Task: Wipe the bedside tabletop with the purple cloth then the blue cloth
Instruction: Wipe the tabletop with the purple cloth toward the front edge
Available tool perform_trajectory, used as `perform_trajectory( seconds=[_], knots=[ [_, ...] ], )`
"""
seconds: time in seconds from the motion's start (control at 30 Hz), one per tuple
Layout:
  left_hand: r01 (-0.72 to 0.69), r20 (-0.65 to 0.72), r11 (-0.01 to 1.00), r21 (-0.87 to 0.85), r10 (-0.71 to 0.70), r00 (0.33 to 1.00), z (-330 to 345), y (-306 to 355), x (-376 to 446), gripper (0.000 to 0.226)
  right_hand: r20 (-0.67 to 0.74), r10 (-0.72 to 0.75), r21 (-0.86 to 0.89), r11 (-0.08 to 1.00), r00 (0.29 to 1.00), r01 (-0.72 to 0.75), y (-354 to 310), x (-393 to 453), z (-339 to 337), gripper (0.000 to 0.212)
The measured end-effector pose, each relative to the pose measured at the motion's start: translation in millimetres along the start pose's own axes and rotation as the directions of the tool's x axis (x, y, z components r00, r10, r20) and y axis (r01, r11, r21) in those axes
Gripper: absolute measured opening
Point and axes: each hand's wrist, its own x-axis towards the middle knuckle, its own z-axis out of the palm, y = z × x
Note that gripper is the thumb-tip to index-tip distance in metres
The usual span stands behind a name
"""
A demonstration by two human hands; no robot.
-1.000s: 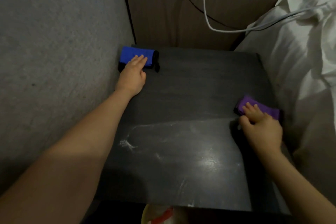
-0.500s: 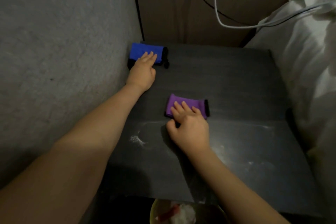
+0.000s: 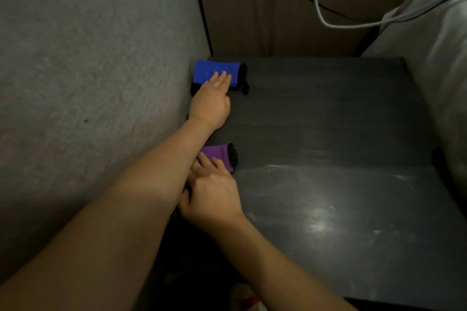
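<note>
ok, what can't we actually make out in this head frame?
- purple cloth: left part hidden under the left forearm, near edge under the right hand.
- blue cloth: near edge covered by the left hand.
- tabletop: front-left corner hidden by both arms and lost in shadow.
- White-and-red object below the front edge: cut off, too dark to identify.

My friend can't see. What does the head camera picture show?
A person's right hand presses a purple cloth onto a dark bedside tabletop, under their left forearm. Their left hand rests flat on a blue cloth in the far corner by the wall.
</note>
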Motion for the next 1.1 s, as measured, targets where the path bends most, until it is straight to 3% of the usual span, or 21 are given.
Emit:
perform_trajectory(
  seconds=[0.2, 0.4, 0.63, 0.8, 1.1],
  knots=[
    [-0.007, -0.051, 0.995, -0.095, 0.002, 0.999, 1.4, -0.8, -1.3, 0.055, -0.013, -0.021, 0.069, 0.997, 1.000, 0.022, 9.1, -14.7, -4.2, 0.056],
    [-0.021, -0.122, 1.000, 0.011, 0.023, 0.992, -4.2, 5.5, -12.0, 0.046, -0.024, -0.033, 0.107, 0.994, 0.999, 0.035, 11.4, -14.0, -8.9, 0.047],
    [-0.046, 0.041, 0.991, -0.129, 0.051, 0.998, -4.0, 1.9, -41.1, 0.050, -0.021, -0.026, 0.112, 0.993, 0.999, 0.028, 26.8, -27.9, -21.0, 0.041],
    [-0.035, 0.049, 0.995, -0.089, 0.040, 0.998, -3.5, 4.9, -41.7, 0.051, -0.086, -0.011, 0.042, 0.999, 0.996, 0.015, 57.8, -43.6, -35.8, 0.038],
    [-0.052, 0.102, 0.996, 0.077, 0.044, 0.994, -7.3, 13.7, -44.8, 0.055, -0.234, 0.138, -0.089, 0.983, 0.962, -0.163, 131.3, -67.9, -76.6, 0.038]
  ],
)
